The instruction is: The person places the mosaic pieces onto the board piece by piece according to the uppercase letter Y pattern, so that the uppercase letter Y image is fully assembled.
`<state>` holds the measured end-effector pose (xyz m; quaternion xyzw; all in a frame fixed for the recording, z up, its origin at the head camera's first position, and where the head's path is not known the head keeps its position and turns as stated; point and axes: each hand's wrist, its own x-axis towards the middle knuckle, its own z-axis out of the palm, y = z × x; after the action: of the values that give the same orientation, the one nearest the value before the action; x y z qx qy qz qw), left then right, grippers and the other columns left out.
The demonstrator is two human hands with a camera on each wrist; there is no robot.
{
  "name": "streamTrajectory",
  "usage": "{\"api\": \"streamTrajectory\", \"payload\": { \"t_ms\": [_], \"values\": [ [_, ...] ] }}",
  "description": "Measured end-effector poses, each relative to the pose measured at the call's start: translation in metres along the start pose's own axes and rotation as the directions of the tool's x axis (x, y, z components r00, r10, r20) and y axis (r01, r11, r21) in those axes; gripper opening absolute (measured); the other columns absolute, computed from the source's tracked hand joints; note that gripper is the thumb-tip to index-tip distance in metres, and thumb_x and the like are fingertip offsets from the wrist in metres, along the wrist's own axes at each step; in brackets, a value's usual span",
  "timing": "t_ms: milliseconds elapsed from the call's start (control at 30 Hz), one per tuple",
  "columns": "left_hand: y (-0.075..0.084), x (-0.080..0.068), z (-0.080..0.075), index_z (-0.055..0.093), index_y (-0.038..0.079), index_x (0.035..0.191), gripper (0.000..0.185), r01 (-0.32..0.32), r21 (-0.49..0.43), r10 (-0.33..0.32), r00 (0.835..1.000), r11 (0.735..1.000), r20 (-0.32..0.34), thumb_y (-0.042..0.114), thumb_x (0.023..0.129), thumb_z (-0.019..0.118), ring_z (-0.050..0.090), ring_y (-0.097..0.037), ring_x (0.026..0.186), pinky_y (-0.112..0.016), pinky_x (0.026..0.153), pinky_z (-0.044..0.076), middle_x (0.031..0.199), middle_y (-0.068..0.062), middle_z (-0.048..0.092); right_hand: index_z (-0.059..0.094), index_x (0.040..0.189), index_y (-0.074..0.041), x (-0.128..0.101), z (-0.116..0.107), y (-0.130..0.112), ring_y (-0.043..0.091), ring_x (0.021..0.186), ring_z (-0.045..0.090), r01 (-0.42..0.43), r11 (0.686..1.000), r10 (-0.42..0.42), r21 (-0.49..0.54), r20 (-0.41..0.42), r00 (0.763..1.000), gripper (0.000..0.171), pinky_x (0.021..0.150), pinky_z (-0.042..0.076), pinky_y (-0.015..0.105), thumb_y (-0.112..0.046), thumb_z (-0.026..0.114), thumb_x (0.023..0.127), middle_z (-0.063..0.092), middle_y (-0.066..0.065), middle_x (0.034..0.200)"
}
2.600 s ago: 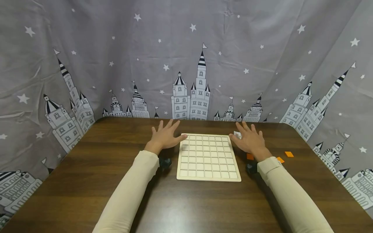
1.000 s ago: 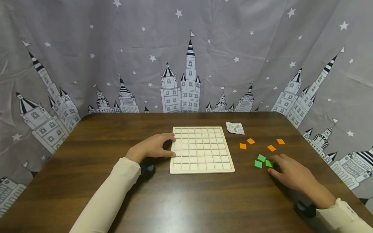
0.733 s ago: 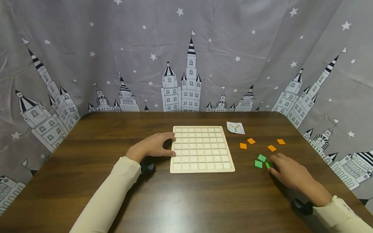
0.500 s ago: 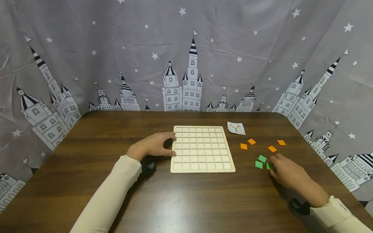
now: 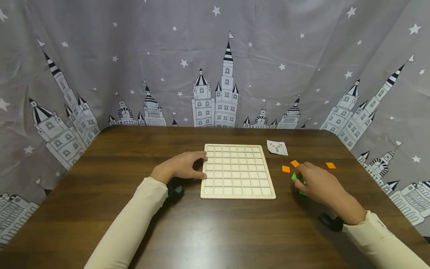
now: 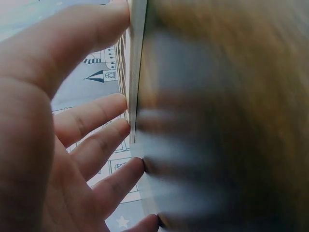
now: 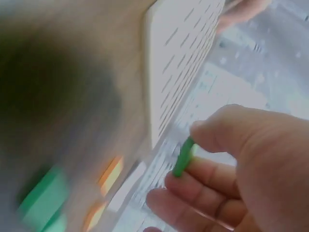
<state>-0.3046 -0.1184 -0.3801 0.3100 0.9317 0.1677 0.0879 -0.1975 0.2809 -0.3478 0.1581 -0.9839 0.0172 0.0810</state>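
Note:
A pale wooden board (image 5: pixel 237 172) with a grid of square recesses lies on the table. My left hand (image 5: pixel 181 166) is at its left edge, thumb and fingers spread; in the left wrist view, the fingertips touch the edge. Between thumb and fingertips, my right hand (image 5: pixel 319 185) pinches a green tile (image 7: pixel 183 157), raised off the table to the right of the board. Other green tiles (image 7: pixel 46 198) lie on the table below that hand, which partly hides them in the head view.
Orange tiles (image 5: pixel 286 169) lie right of the board, with another orange tile (image 5: pixel 330 165) farther right. A small paper card (image 5: pixel 277 147) printed with a coloured grid lies beyond them. A grey castle-print curtain (image 5: pixel 161 74) hangs behind the wooden table (image 5: pixel 141 145).
Both hands came down from above the table; the left settled at the board's edge. My right hand took up a green tile and has moved left with it, over the other green tiles.

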Motion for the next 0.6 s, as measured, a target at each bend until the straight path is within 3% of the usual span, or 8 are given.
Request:
{"api": "streamTrajectory", "payload": {
  "t_ms": [167,333,500,600],
  "values": [
    [-0.002,-0.007,0.000,0.051,0.015,0.125,0.064,0.003,-0.015,-0.003,1.000,1.000,-0.010,0.049,0.074,0.069,0.039,-0.024,0.131,-0.041,0.109,0.032,0.144,-0.006,0.039,0.060,0.092,-0.014,0.043,0.007,-0.048,0.009,0.065,0.048,0.109,0.992,-0.107,0.060,-0.025,0.994,0.017,0.053,0.039,0.024,-0.028,0.061,0.083,0.057,-0.001,0.090],
    [-0.001,-0.007,0.003,0.051,0.016,0.125,0.063,0.001,-0.019,-0.001,1.000,1.000,-0.010,0.049,0.074,0.069,0.039,-0.023,0.131,-0.040,0.109,0.032,0.144,-0.006,0.039,0.058,0.091,-0.017,0.074,0.018,-0.092,0.008,0.062,0.047,0.219,0.972,-0.220,0.080,0.013,0.975,0.016,0.048,0.038,0.022,-0.031,0.060,0.084,0.057,-0.003,0.089],
    [0.001,-0.003,0.004,0.050,0.017,0.126,0.063,-0.001,-0.007,0.001,1.000,1.000,0.005,0.050,0.075,0.068,0.037,-0.021,0.133,-0.037,0.110,0.031,0.145,-0.005,0.038,0.057,0.081,-0.019,0.078,0.027,-0.112,0.005,0.062,0.045,0.288,0.951,-0.298,0.111,0.084,0.951,0.011,0.048,0.037,0.021,-0.029,0.060,0.084,0.053,-0.007,0.079],
    [0.001,-0.004,0.002,0.051,0.016,0.125,0.062,0.002,-0.006,-0.002,1.000,1.000,-0.001,0.047,0.075,0.069,0.036,-0.022,0.133,-0.038,0.110,0.030,0.145,-0.006,0.038,0.056,0.078,-0.020,0.077,0.030,-0.117,0.005,0.060,0.044,0.313,0.941,-0.325,0.126,0.085,0.942,0.011,0.047,0.036,0.022,-0.028,0.062,0.083,0.051,-0.008,0.077]
  ]
}}
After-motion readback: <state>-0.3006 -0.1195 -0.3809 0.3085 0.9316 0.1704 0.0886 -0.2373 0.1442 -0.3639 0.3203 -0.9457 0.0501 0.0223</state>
